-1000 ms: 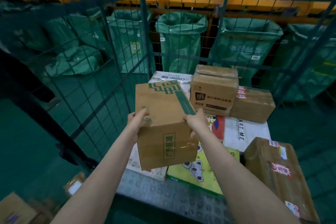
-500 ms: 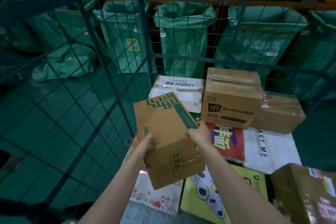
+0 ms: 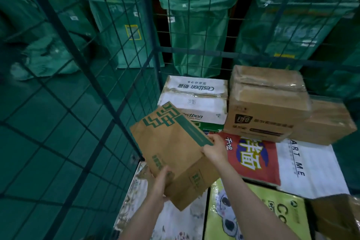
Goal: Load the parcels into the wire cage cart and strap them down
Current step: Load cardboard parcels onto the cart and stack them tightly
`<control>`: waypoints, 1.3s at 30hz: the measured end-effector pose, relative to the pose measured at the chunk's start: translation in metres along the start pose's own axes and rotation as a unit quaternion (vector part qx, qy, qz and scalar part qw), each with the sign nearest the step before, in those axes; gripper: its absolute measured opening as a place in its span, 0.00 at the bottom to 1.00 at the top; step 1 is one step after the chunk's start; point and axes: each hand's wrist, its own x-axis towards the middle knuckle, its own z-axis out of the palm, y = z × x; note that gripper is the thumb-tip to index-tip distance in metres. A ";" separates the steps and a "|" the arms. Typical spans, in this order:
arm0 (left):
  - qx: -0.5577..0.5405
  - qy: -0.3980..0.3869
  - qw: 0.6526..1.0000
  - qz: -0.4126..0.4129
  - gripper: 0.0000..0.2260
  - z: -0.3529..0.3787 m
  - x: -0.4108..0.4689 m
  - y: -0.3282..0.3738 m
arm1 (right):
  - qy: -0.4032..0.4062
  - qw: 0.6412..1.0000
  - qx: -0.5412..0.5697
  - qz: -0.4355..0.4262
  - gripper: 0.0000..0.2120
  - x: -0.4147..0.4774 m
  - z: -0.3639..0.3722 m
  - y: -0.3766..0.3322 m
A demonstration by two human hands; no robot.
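Note:
I hold a brown cardboard parcel with green print (image 3: 171,148) tilted above the left side of the wire cage cart (image 3: 109,103). My left hand (image 3: 160,187) grips its near left edge from below. My right hand (image 3: 215,150) grips its right edge by the green stripe. Below lie flat parcels: a floral white one (image 3: 175,222), a yellow-green one (image 3: 259,218), a red one (image 3: 251,158) and a white one (image 3: 309,169). At the back stand a white Cestbon box (image 3: 196,95) and a brown FIFO box (image 3: 266,103).
Another brown box (image 3: 329,122) sits at the far right back, and a taped brown parcel (image 3: 339,218) at the near right. Green mail sacks (image 3: 196,25) hang behind the cage's back mesh. The cage's left mesh wall runs close beside the held parcel.
I have leaned further into the cage. The parcel has turned more to the left and dropped lower toward the floral parcel, with both hands still on it.

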 end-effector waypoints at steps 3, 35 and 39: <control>-0.009 0.019 1.000 0.015 0.32 0.012 0.024 -0.003 | -0.016 0.999 0.001 -0.042 0.23 0.032 0.006 -0.004; 0.171 -0.080 0.982 -0.027 0.26 0.068 0.147 0.040 | -0.104 0.979 -0.086 0.151 0.35 0.110 0.059 0.095; 0.183 -0.091 0.979 -0.023 0.25 0.066 0.125 0.044 | -0.088 0.985 -0.096 0.113 0.38 0.104 0.038 0.076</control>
